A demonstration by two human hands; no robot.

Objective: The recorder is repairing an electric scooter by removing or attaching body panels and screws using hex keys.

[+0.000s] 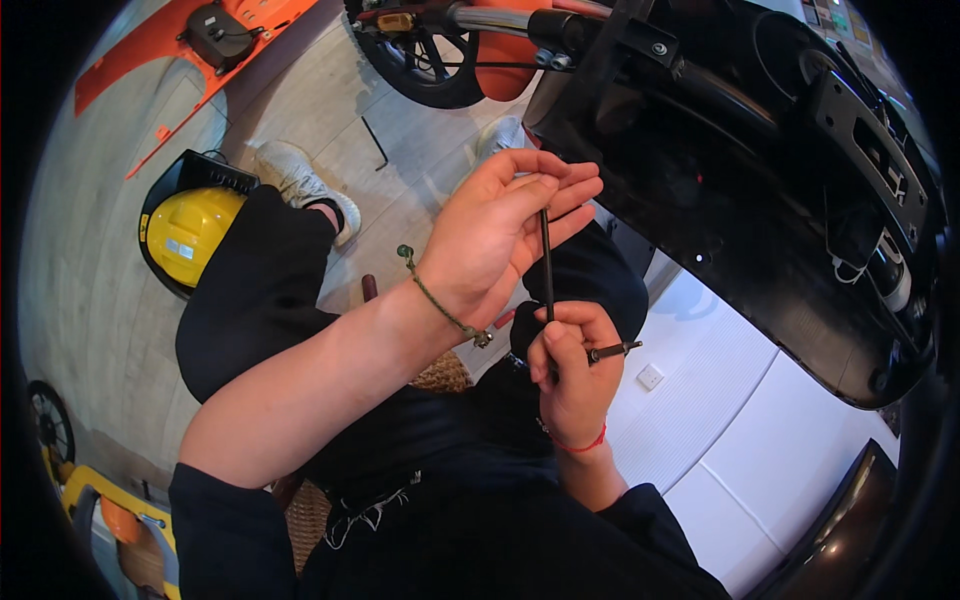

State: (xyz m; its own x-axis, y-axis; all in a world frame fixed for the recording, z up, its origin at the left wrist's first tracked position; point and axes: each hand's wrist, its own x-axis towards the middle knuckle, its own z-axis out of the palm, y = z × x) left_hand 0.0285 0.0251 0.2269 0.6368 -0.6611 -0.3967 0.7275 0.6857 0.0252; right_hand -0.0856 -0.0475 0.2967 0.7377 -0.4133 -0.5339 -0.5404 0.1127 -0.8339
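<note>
Here's the left hand [515, 215], fingers extended, thumb pinching the upper end of a thin, straight black metal rod [547, 265]. Below it, the right hand [572, 365] curls round the lower end, a short dark metal stepped pin [615, 351] jutting out rightward; whether they're joined, I can't tell. Looks like a handling and lining-up step; the next move calls for a steady two-handed grip. Beyond the left hand, pale plank flooring [415, 125]; right of both, a bulky black vehicle body [690, 190]; far left, a glossy yellow helmet [190, 235].
</note>
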